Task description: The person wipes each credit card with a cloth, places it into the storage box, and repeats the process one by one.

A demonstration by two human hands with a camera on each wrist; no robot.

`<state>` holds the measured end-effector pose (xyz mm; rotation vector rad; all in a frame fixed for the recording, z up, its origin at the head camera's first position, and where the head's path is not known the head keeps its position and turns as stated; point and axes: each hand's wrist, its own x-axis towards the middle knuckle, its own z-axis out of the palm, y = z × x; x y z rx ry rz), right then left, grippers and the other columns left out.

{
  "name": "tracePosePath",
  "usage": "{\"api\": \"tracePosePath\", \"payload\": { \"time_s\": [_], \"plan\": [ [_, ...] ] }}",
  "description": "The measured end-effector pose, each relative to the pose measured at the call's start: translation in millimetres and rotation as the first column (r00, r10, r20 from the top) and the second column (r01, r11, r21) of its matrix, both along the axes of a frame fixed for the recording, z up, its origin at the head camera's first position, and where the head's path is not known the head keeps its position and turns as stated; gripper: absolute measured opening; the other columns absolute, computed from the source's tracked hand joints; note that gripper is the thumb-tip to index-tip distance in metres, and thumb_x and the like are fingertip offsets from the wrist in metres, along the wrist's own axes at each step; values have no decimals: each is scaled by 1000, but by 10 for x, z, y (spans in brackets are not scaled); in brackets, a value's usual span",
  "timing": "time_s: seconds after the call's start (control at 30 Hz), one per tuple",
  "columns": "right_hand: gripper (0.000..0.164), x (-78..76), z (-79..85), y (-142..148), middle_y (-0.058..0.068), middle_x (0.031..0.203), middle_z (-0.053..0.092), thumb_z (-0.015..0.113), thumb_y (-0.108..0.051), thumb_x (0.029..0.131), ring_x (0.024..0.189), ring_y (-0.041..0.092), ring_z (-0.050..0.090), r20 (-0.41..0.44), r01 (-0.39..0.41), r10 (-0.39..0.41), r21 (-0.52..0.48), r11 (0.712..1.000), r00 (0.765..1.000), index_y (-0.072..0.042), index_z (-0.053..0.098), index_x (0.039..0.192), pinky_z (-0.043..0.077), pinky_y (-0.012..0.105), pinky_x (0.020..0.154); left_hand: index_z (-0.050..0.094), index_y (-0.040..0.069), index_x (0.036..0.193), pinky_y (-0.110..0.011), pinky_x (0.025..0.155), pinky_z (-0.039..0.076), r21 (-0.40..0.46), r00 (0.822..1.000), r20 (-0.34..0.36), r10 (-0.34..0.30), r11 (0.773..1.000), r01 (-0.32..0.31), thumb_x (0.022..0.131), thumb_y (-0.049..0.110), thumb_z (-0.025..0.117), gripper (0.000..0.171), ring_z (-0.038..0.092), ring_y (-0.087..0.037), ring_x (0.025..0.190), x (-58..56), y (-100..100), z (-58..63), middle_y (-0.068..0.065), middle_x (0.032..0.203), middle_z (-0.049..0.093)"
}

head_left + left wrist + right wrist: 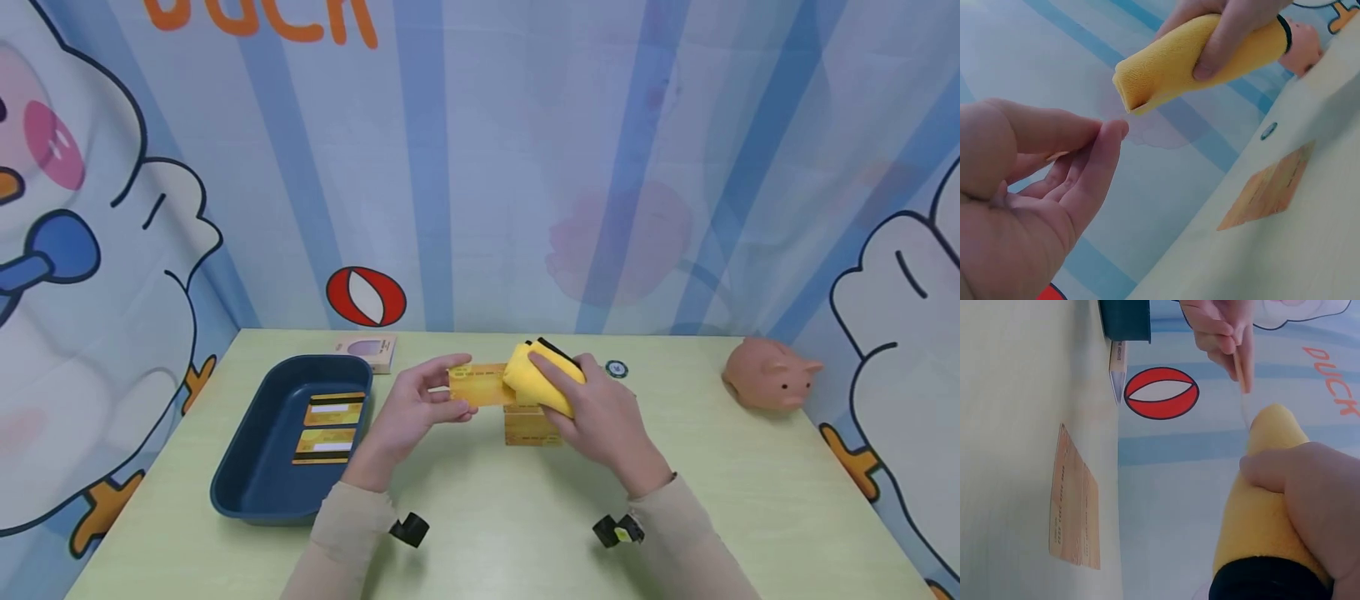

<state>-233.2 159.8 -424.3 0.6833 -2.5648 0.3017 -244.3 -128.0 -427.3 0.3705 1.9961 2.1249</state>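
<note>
Backdrop [495,167]: a blue-striped cartoon sheet, rising in front of you behind the pale table [502,517].
Left hand [416,408]: you've got the gold card [474,387] up in the air, thumb and fingertips pinching one end.
Right hand [603,421]: your fingers curl round the folded yellow cloth [525,382], its tip overlapping the card's far end; whether they touch, I can't tell.
Slip risk: that end grip looks slim, so a hard rub or tug could pull the card free.
Bend risk: you hold only one end, so pressing sideways with the cloth might flex it.
Table cards [528,429]: more gold below your right hand; a dropped card could knock them askew.
Tray [255,471]: two striped cards [334,410] lie flat inside; your left sleeve [341,529] is near, and a careless swing could catch the rim.
Chip [617,368]: just beyond your right hand, easily nudged by a wide sweep.
</note>
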Motion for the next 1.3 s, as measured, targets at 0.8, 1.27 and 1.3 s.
{"api": "tracePosePath", "payload": {
  "time_s": [0.8,1.27,1.3],
  "plan": [
    [69,0,100,139,20,108,58,79,-32,93,67,22,50,-7,11,-12,-48,999,1000,-34,51,156,45,36,50,65,13,142,-39,74,66,-144,987,-2,161,977,-159,101,4,67,42,79,-28,92,-17,65,-65,-14,123,75],
    [71,25,137,125,21,108,58,81,-31,92,68,22,50,-9,10,-11,-57,998,1000,-34,51,156,44,34,49,79,7,117,-40,87,64,-101,967,-88,237,964,-246,101,3,67,20,72,-27,107,-41,75,-119,-12,119,74],
    [71,26,137,125,20,108,58,81,-32,92,68,22,50,-12,9,-10,-57,998,1000,-34,51,156,44,35,49,79,6,117,-40,88,63,-91,967,-90,238,965,-246,101,2,67,20,72,-27,107,-40,75,-119,-12,119,74]
  ]
}}
